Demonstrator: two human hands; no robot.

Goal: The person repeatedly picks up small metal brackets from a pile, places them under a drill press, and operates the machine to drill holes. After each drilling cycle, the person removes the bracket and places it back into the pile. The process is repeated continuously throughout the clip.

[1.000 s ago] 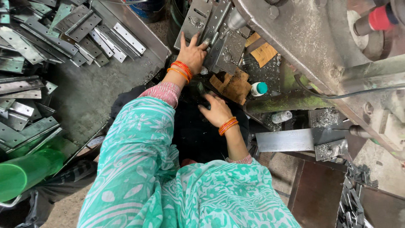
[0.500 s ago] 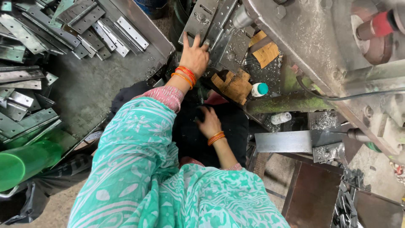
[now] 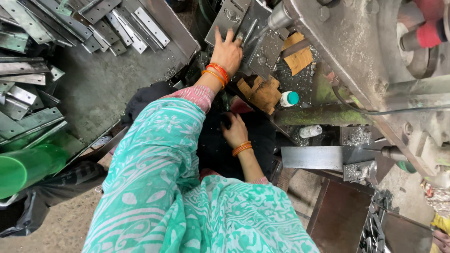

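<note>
Since half a second ago, left hand (image 3: 228, 52) has stayed pressed on the metal plate (image 3: 243, 28); right hand (image 3: 236, 132) has dropped lower into the dark gap.

Press machine (image 3: 370, 61): plate sits on its bed under the ram.
Hinge pile (image 3: 56, 28): many pieces lie on the grey tray, far-left corner.
Left hand flat, fingers spread, not gripping. Right hand half-curled on something dark; hold unclear.
Judged: piece being seated, most of the pile unprocessed.

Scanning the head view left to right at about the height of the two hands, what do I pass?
Green tube → loose metal hinge plates → grey metal tray → left hand → right hand → small white bottle with teal cap → flat steel plate → grey machine body.
</note>
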